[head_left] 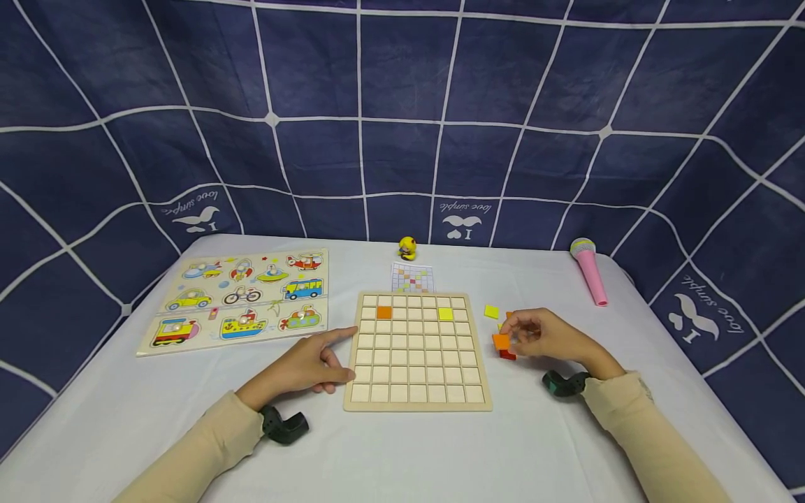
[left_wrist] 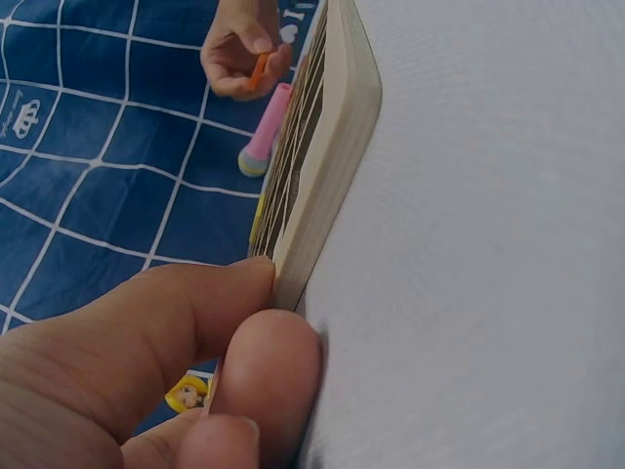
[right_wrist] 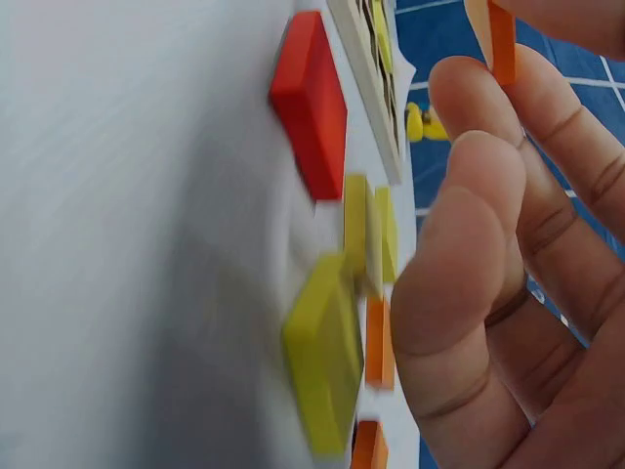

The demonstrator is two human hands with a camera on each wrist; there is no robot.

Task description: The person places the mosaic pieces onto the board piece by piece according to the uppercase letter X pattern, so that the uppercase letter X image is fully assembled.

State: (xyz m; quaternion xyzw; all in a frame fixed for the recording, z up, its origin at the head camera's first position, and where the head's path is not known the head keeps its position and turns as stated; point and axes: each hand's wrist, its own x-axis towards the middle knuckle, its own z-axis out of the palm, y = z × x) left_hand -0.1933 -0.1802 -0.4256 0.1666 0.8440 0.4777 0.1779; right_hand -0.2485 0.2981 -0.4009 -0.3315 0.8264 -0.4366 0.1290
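head view: pinches an orange square tile (head_left: 501,341) in curled fingers of the right hand (head_left: 548,335), near a red tile (head_left: 508,355), just right of the wooden grid board (head_left: 418,374); touches its left edge with spread thumb and forefinger of the left hand (head_left: 305,363), grips nothing there.

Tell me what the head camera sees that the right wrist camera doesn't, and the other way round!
Only the head view shows the left hand, the vehicle puzzle and the pink microphone.

Only the right wrist view shows two loose orange tiles lying there; in the head view, the right hand lets just a bit of orange peek out.

Both show the grid board, the red tile, the yellow toy and the orange tile pinched in the right hand.
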